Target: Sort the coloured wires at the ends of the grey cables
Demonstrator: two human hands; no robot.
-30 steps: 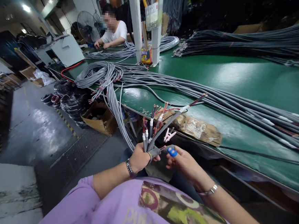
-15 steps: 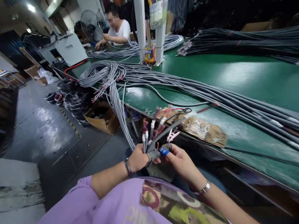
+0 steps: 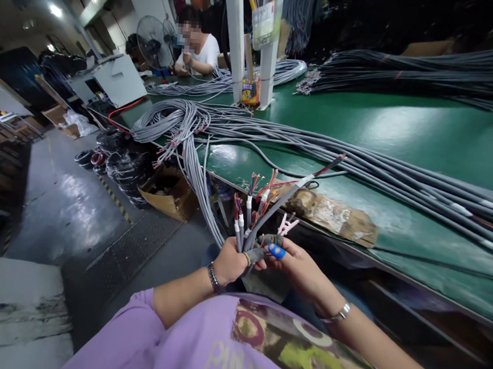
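"Looking at the centre of the frame, what do we have in our left hand [image 3: 229, 263]?"

"We have it curled tightly around a bunch of grey multi-core cables [image 3: 271, 218], their coloured inner wires [image 3: 238, 205] fanning upward."

"And our right hand [image 3: 302, 268]?"

"It sits just beside, right of centre, thumb and fingertips drawn nearly together; we cannot tell whether they pinch anything. A pink clip [image 3: 284, 228] shows just above it, and more grey cables [image 3: 284, 134] stretch across the green table [image 3: 388, 123]."
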